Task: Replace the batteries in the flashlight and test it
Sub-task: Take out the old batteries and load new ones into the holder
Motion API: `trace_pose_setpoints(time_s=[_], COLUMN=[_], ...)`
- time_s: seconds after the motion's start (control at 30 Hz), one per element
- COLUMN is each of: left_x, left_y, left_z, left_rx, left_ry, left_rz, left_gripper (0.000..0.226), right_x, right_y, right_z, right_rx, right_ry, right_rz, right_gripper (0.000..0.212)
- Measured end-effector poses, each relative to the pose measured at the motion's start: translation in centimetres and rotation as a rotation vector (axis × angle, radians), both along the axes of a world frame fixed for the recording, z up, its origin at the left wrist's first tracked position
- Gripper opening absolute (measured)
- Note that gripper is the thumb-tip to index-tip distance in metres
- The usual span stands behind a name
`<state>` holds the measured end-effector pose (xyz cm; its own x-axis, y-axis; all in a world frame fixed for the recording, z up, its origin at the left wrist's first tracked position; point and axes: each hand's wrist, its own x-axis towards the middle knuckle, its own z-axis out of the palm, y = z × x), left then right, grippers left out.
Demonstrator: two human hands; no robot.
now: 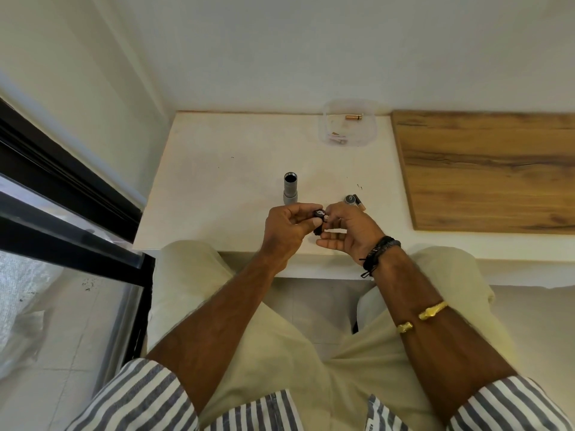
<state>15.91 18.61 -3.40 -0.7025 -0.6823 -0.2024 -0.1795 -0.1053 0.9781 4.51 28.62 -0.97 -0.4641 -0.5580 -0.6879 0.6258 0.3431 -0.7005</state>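
While both hands pinch a small black battery holder [320, 216] at frame centre, left hand [284, 230] and right hand [350, 233] gripping it together, the grey flashlight body [290, 188] stands upright just above. It's on a white table [224, 181] against a white wall, wooden board [488, 169] at right.

Your left hand [287, 227] and right hand [348, 230] grip a black battery holder [320, 216] together; the open flashlight body [290, 188] stands on the counter [217, 181] at twelve o'clock.
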Motion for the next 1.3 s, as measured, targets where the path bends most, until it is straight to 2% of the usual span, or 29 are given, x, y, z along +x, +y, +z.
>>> trace_pose_setpoints(time_s=[0.17, 0.3, 0.4, 0.47, 0.53, 0.63, 0.7, 0.8, 0.93, 1.07, 1.3], left_x=[0.1, 0.0, 0.0, -0.1, -0.2, 0.0, 0.1, 0.2, 0.3, 0.3, 0.4], left_y=[0.1, -0.1, -0.2, -0.4, -0.7, -1.1, -1.3, -1.2, -1.1, -1.0, -0.8], left_z=[0.0, 0.0, 0.0, -0.1, -0.1, -0.4, -0.5, -0.6, -0.6, -0.2, 0.0], left_rx=[0.032, 0.087, 0.165, 0.287, 0.496, 0.765, 0.857, 0.837, 0.789, 0.832, 0.812], left_ry=[0.020, 0.043, 0.061, 0.083, 0.122, 0.179, 0.203, 0.178, 0.171, 0.269, 0.314], left_rz=[0.050, 0.070, 0.114, 0.144, 0.174, 0.212, 0.233, 0.212, 0.118, 0.016, -0.052], left_gripper=[0.029, 0.028, 0.027, 0.027, 0.029, 0.030, 0.027, 0.025, 0.024, 0.026, 0.028], right_x=[-0.2, -0.3, -0.4, -0.7, -1.1, -2.4, -3.5, -5.0, -6.3, -6.7, -6.4], right_y=[-0.1, 0.0, 0.2, 0.3, 0.5, 1.0, 1.3, 1.8, 1.9, 1.8, 1.8], right_z=[0.3, 0.0, -0.1, -0.2, -0.2, -0.4, -0.8, -1.8, -3.3, -4.2, -5.5], right_rx=[-0.037, -0.037, -0.064, -0.092, -0.130, -0.167, -0.164, -0.045, 0.179, 0.347, 0.463], right_ry=[0.156, 0.270, 0.346, 0.363, 0.339, 0.294, 0.298, 0.394, 0.557, 0.733, 0.893], right_rz=[0.049, 0.041, 0.014, -0.046, -0.135, -0.285, -0.395, -0.509, -0.530, -0.443, -0.267], right_gripper=[0.004, 0.014, 0.012, 0.008, 0.006, 0.013, 0.016, 0.021, 0.021, 0.013, 0.007])
